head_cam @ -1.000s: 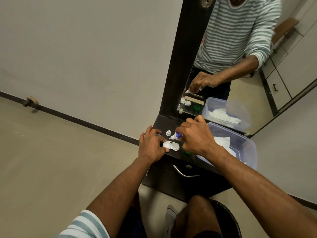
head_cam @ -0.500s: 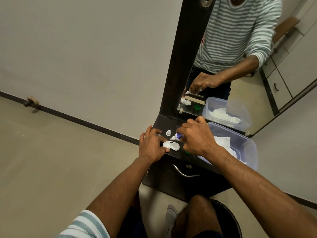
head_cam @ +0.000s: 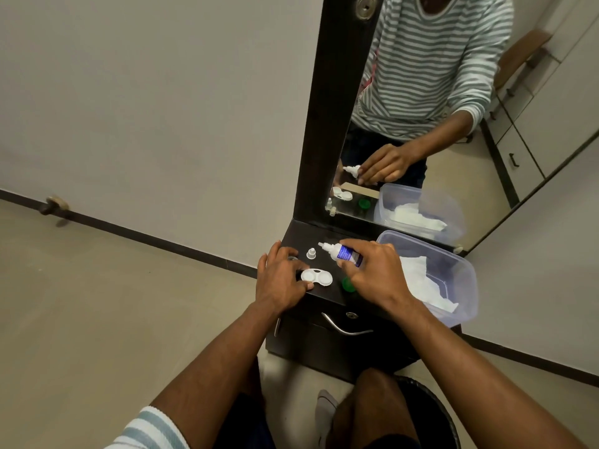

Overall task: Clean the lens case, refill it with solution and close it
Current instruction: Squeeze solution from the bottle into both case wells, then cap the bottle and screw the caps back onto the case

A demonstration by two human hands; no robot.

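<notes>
Left hand [head_cam: 281, 280] steadies case [head_cam: 316, 277] on shelf [head_cam: 301, 236], wells open. Bottle [head_cam: 343, 252] gripped by right hand [head_cam: 372, 273], nozzle off case. Nozzle to be brought over well, squeezed gently, overfill avoided.

- A room in a home, likely a bedroom or dressing corner.
- A tall dark-framed mirror [head_cam: 421, 131] rises right of centre above a small dark dressing unit [head_cam: 327, 332] with a drawer handle [head_cam: 346, 328].
- The mirror reflects white cupboards [head_cam: 531, 124], upper right.
- Beige tiled floor [head_cam: 97, 303] with dark skirting [head_cam: 146, 236], left.
</notes>
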